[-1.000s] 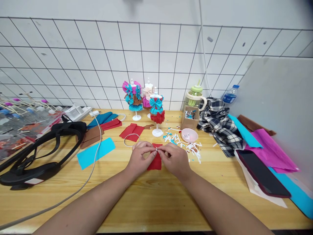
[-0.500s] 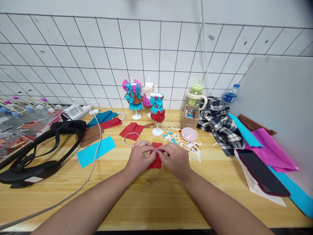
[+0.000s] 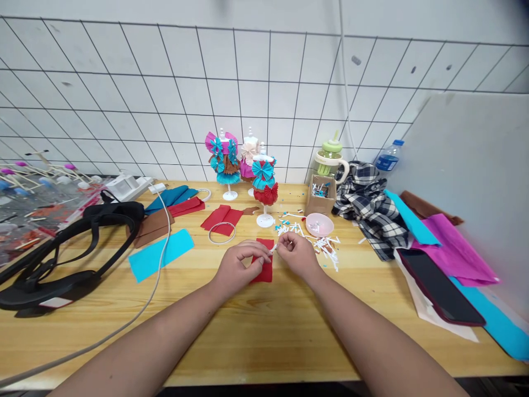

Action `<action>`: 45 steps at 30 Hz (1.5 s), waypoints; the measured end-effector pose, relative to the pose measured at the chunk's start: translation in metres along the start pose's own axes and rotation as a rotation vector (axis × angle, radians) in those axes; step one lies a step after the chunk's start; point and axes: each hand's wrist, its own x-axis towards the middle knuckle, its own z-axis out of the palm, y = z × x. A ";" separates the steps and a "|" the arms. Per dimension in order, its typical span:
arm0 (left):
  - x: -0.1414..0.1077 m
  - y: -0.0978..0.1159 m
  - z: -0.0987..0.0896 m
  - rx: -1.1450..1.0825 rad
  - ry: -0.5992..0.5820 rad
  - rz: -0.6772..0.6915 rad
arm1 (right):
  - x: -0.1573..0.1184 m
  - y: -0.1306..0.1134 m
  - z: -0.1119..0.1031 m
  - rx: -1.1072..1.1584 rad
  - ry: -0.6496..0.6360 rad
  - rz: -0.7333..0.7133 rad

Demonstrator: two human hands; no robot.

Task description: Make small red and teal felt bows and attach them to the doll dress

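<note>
Head view, and over toward the desk's (image 3: 256,342) left edge the black headset frame (image 3: 88,280) lay beside a flat turquoise strip (image 3: 142,264). Nearer the middle, a folded red piece (image 3: 223,218) sat partly under a thin ring (image 3: 209,234).

Then came my left hand (image 3: 235,264), its thumb and fingers drawn together over the left side of a red strip (image 3: 265,271). I could not tell whether those fingertips gripped it or merely rested there. The red strip lay flat, about midway between the desk's left and right edges, between my hands and partly hidden by the left one. It looked very light, soft and thin, likely to crease or tear if tugged, and more likely to slide than resist. I judged it best taken flat by its near or far short end, with a gentle pinch.

Behind it, toward the desk's back edge, a dressed stand (image 3: 264,184) stood upright. My right hand (image 3: 300,255) was just right of the red strip, thumb and forefinger pinching a tiny white sliver (image 3: 273,248), which seemed nearly weightless, bendy and fiddly, something for fingertips alone.

Farther right were loose white scraps (image 3: 334,260) and a pink bowl (image 3: 326,227), then a phone (image 3: 442,289) near the desk's right edge.
</note>
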 end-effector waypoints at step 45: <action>0.003 -0.010 -0.027 0.773 -0.179 0.479 | 0.000 -0.010 -0.022 -0.082 -0.463 0.030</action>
